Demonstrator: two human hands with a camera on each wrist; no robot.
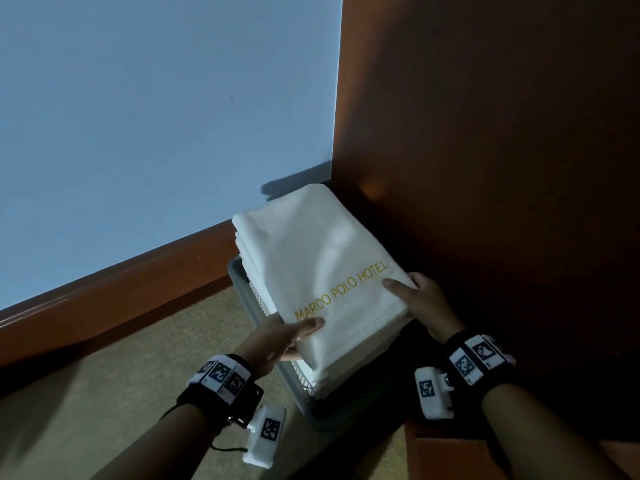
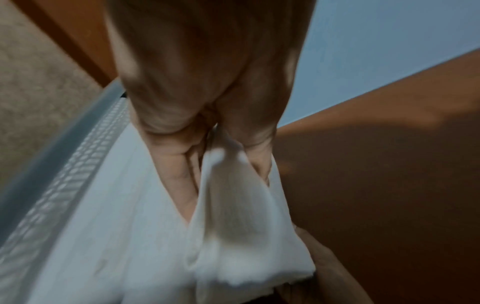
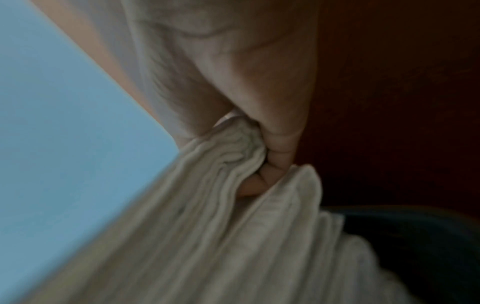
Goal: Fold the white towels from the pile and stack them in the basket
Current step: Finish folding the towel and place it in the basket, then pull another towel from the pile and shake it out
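Note:
A folded white towel with gold "MARCO POLO HOTEL" lettering lies on top of a stack of folded white towels in a grey mesh basket on the floor. My left hand grips the towel's near left corner, thumb on top and fingers underneath. My right hand grips the near right corner the same way. In the left wrist view the left hand pinches the towel's folded layers beside the basket rim. In the right wrist view the right hand pinches the bunched towel layers.
The basket sits in a corner between a pale blue wall with a wooden skirting board and a dark brown wooden panel on the right. Beige carpet lies to the left of the basket.

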